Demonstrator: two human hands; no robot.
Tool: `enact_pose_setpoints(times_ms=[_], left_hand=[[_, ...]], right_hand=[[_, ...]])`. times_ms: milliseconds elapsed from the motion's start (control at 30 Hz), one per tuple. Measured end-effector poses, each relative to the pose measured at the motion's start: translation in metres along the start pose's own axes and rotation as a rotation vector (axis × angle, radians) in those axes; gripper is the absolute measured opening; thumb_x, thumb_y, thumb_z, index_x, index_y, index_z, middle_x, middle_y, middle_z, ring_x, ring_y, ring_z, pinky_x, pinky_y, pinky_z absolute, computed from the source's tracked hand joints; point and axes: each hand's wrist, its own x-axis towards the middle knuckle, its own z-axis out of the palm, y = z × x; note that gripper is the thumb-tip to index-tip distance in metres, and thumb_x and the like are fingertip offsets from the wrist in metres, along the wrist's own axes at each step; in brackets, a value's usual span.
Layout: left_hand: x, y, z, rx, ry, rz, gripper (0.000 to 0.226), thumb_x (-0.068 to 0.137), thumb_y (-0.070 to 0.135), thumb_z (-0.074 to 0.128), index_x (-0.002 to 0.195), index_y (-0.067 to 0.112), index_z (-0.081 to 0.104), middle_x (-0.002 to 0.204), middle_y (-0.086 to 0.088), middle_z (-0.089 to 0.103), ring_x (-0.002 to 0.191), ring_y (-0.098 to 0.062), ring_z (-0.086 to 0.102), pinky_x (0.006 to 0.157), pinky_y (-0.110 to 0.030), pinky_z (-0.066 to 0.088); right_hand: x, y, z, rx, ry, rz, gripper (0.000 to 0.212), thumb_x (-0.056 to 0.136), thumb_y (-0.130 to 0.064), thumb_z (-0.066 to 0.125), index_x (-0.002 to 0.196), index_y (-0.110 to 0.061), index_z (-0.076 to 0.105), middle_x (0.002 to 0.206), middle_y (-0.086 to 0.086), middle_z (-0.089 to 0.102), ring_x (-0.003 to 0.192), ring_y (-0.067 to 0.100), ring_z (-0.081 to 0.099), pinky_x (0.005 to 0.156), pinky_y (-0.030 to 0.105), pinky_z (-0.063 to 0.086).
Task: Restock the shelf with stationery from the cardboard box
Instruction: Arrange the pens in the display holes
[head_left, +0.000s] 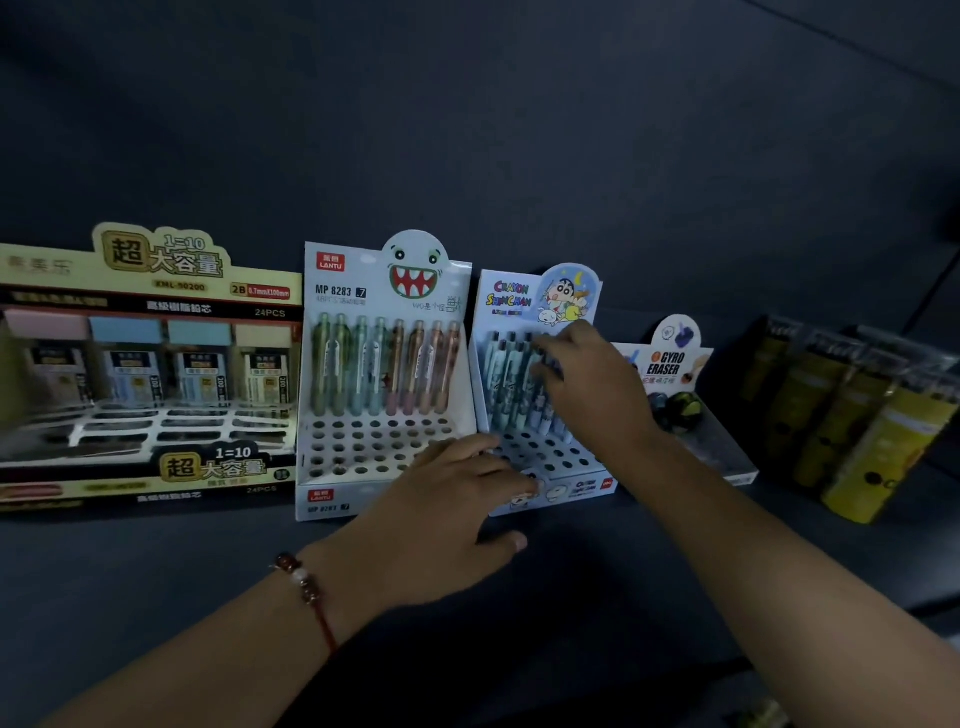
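right hand (587, 384) reaches into the crayon shinchan display box (540, 395), its fingers curled among the tops of the blue-grey pens (506, 379) standing in the back rows; whether it actually pinches a pen cannot be told, since the hand covers them. left hand (457, 499) lies with fingers straight and spread against the low front edge of that same box, thumb on the shelf (156, 587), a red cord bracelet with beads (306, 587) at the wrist.

the box's card reads "crayon shinchan" beside a cartoon figure; the print on its front lip is too blurred to read. touching it on the left stands a white lantu display box (384, 374) marked "mp 8283", ".7" and "lantu", with a grinning monster face on top, one back row of pens in green, teal and brown, and open holes in front. further toward the shelf's left edge sits a gold and black lead refill box (150, 364), reading "1=10", "2b 0.7mmx100mm" and "24pcs" among chinese characters, with four refill cases along its back row and bare slots before them; its left side is cut off.

behind the right forearm a smaller gyro eraser box (675, 364) shows "gyro eraser"; the arm hides much of its contents, only dark round shapes showing. toward the shelf's right edge stand yellow packs (852, 431) in clear wrap, their print illegible in the dim light.
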Motion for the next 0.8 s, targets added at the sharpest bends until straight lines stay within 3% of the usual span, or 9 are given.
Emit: enact_pose_setpoints(times_ms=[133,233,367,467,567,667,800], left_hand=[[0.0,-0.001,0.002,0.005,0.001,0.005,0.057,0.097,0.056,0.045,0.15,0.039,0.031,0.152,0.018,0.034,0.147,-0.002,-0.004,0.108,-0.017,-0.001],[-0.001,0.0,0.002,-0.013,-0.011,-0.013,0.057,0.097,0.057,0.044,0.149,0.039,0.032,0.152,0.017,0.033,0.147,-0.002,-0.003,0.113,-0.02,0.002],[-0.006,0.008,0.0,0.021,0.004,-0.015,0.073,0.084,0.076,0.021,0.148,0.043,0.032,0.152,0.018,0.031,0.147,-0.007,0.007,0.122,-0.03,0.011],[-0.019,0.03,0.003,-0.004,0.077,0.045,0.067,0.084,0.074,0.016,0.143,0.049,0.037,0.146,0.028,0.031,0.143,0.001,0.01,0.12,-0.024,0.012],[-0.033,0.074,0.01,-0.091,0.114,0.161,0.041,0.093,0.063,0.036,0.129,0.05,0.051,0.133,0.032,0.046,0.131,0.005,0.035,0.11,-0.016,0.025],[-0.042,0.137,0.031,-0.231,0.041,0.284,0.031,0.096,0.058,0.043,0.123,0.049,0.054,0.122,0.034,0.054,0.118,0.01,0.049,0.095,-0.017,0.042],[-0.055,0.234,0.101,-0.429,-0.115,0.362,0.031,0.095,0.061,0.042,0.118,0.049,0.06,0.114,0.038,0.056,0.107,0.017,0.052,0.089,-0.01,0.04]], right_hand=[[0.001,0.0,-0.001,-0.033,-0.004,0.003,0.035,0.099,-0.024,0.054,0.133,-0.014,0.059,0.119,0.01,0.053,0.101,0.03,0.056,0.071,0.035,0.048],[-0.003,-0.002,-0.004,-0.058,-0.056,0.023,0.046,0.099,-0.024,0.054,0.144,-0.015,0.046,0.127,0.011,0.048,0.11,0.031,0.052,0.077,0.039,0.048],[-0.035,-0.008,-0.021,0.093,-0.09,0.008,0.065,0.095,-0.024,0.059,0.153,-0.02,0.029,0.144,0.007,0.037,0.128,0.026,0.04,0.09,0.039,0.045],[-0.082,-0.003,-0.045,0.184,-0.119,0.017,0.052,0.098,-0.029,0.055,0.148,-0.027,0.038,0.153,-0.001,0.028,0.137,0.018,0.032,0.102,0.034,0.039],[-0.151,0.014,-0.075,0.245,-0.172,0.036,0.042,0.098,-0.034,0.056,0.14,-0.03,0.049,0.144,-0.009,0.037,0.13,0.009,0.037,0.101,0.025,0.036],[-0.238,0.04,-0.105,0.263,-0.159,0.101,0.034,0.096,-0.033,0.06,0.13,-0.028,0.061,0.133,-0.011,0.049,0.125,0.003,0.044,0.101,0.016,0.036],[-0.387,0.085,-0.137,0.271,-0.219,0.387,0.027,0.095,-0.032,0.06,0.122,-0.031,0.065,0.125,-0.017,0.052,0.119,-0.003,0.047,0.098,0.01,0.036]])
